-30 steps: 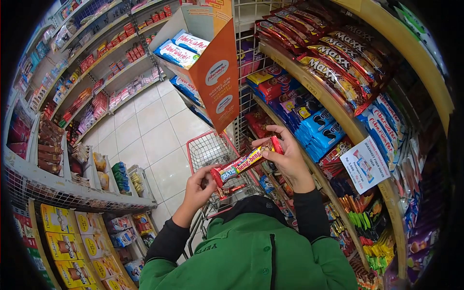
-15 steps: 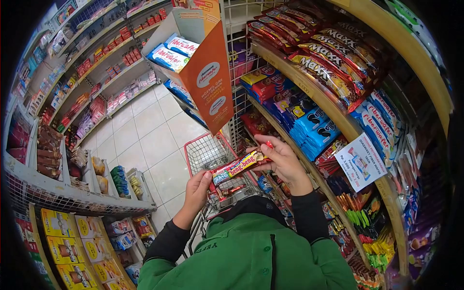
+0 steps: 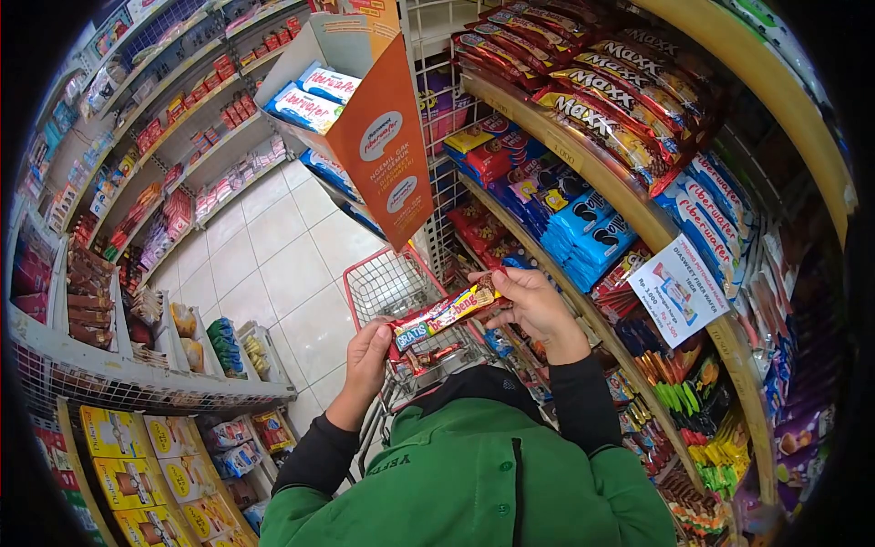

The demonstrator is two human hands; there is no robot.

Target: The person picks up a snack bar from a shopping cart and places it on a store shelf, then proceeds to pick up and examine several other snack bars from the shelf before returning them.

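A red and yellow beng-beng chocolate wafer bar (image 3: 447,318) is stretched between both hands in front of my chest, label facing up. My left hand (image 3: 366,365) pinches its left end with thumb and fingers. The right end is gripped by my right hand (image 3: 536,310), thumb on top and some fingers below. Under the bar, several small red-wrapped packs (image 3: 425,357) lie in the shopping cart (image 3: 394,283), partly covered by the hands and the bar.
On the right, tiered shelves carry Maxx packs (image 3: 602,123), blue snack packs (image 3: 583,228) and a paper price sign (image 3: 679,290). An orange display box (image 3: 390,146) of wafers hangs ahead. To the left stand more shelves and yellow boxes (image 3: 123,483); a tiled floor (image 3: 292,246) lies between.
The wafer bar and both hands have shifted slightly left in view. My right fingers have changed position at the bar's end. The shelves also appear slightly shifted as the head turned.
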